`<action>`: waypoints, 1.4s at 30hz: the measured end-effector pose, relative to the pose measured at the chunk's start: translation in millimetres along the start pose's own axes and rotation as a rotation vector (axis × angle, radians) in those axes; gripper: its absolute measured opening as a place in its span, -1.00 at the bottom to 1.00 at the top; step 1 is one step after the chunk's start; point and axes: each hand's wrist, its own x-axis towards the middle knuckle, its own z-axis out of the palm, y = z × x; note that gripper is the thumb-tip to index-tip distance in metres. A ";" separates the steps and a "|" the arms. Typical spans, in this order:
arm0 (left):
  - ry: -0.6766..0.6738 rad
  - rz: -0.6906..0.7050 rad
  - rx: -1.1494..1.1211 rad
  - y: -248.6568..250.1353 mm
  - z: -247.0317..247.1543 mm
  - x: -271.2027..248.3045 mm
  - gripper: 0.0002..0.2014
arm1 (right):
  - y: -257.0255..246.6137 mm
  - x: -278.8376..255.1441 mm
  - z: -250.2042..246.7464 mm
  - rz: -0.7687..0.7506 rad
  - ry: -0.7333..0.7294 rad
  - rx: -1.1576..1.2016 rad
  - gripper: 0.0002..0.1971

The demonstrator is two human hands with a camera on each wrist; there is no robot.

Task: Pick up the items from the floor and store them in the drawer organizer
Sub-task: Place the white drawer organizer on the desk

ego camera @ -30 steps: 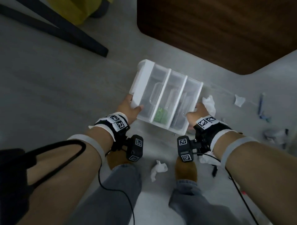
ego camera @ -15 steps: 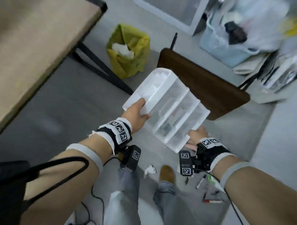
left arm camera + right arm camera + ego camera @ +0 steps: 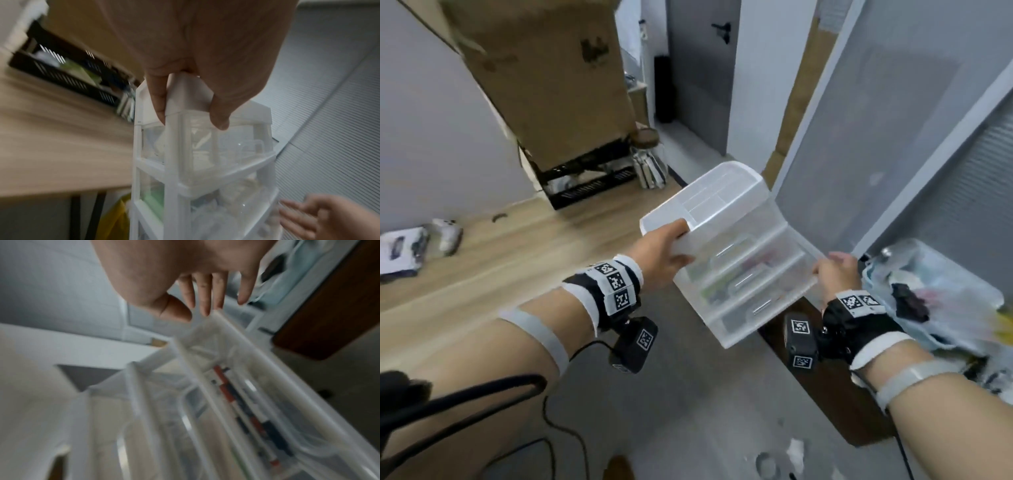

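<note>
Gripping the drawer organizer (image 3: 729, 253) by its top corner, our left hand (image 3: 661, 255) carries it tilted in mid-air above the floor, while our right hand (image 3: 837, 274), fingers straight, steadies the far-right side, likely keeping the drawers shut.

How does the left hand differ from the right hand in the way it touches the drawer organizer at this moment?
1. The left hand grips the drawer organizer, thumb and fingers curled round its top corner; the right hand has straight fingers.
2. The left hand holds the white top end, while the right hand rests against the lower end, near the clear drawers.

Both wear black wrist cameras with printed markers.
</note>
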 end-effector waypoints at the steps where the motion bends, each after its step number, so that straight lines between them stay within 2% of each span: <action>1: 0.035 -0.008 0.035 -9.3 -22.9 -8.7 -0.73 | -26.5 -13.6 13.2 -0.096 -0.018 0.041 -0.68; 3: 0.101 -0.019 0.101 -29.2 -62.8 -26.1 -0.74 | -75.4 -43.9 45.3 -0.244 -0.173 0.115 -0.64; 5: 0.155 -0.024 0.162 -51.4 -96.9 -44.6 -0.75 | -116.3 -66.1 88.6 -0.314 -0.378 0.092 -0.62; 9: 0.232 -0.024 0.304 -112.8 -153.7 -85.2 -0.74 | -168.7 -101.3 195.1 -0.284 -0.627 -0.182 -0.38; 11: 0.252 -0.023 0.384 -149.4 -178.9 -105.1 -0.75 | -175.5 -119.8 249.7 -0.193 -0.730 -0.185 -0.52; 14: 0.277 -0.055 0.520 -206.5 -208.9 -130.3 -0.77 | -175.2 -141.9 326.0 -0.108 -0.788 -0.132 -0.86; 18: 0.282 -0.122 0.487 -291.3 -231.9 -149.3 -0.69 | -173.5 -161.5 418.7 -0.167 -0.800 -0.131 -0.80; 22: 0.337 -0.232 0.416 -355.2 -247.2 -156.4 -0.56 | -169.6 -171.2 483.9 -0.246 -0.751 -0.193 -0.73; 25: 0.478 -0.421 0.210 -393.6 -260.8 -148.5 -0.10 | -176.6 -171.8 516.2 -0.324 -0.701 -0.239 -0.66; 27: 0.510 -0.577 -0.124 -419.7 -268.4 -142.2 0.11 | -183.3 -167.0 534.4 -0.406 -0.689 -0.292 -0.58; 28: 0.493 -0.655 -0.301 -428.8 -271.8 -138.8 0.08 | -186.6 -164.3 542.6 -0.442 -0.683 -0.320 -0.54; 31: 0.330 -0.893 -0.679 -439.5 -284.4 -121.2 -0.23 | -195.7 -153.1 574.8 -0.463 -0.641 -0.359 -0.53; 34: 0.375 -0.885 -0.890 -454.7 -296.0 -94.6 -0.42 | -203.3 -139.0 602.9 -0.483 -0.640 -0.410 -0.54; 38: 0.486 -0.820 -0.948 -488.0 -300.4 -68.1 -0.33 | -213.6 -122.1 632.8 -0.422 -0.603 -0.266 -0.59; 40: 0.562 -0.816 -0.950 -492.6 -301.3 -60.1 -0.31 | -218.1 -114.2 644.3 -0.370 -0.665 -0.160 -0.62; 42: 0.631 -0.821 -0.993 -498.5 -296.4 -55.9 -0.19 | -214.0 -100.3 655.5 -0.267 -0.722 0.005 -0.66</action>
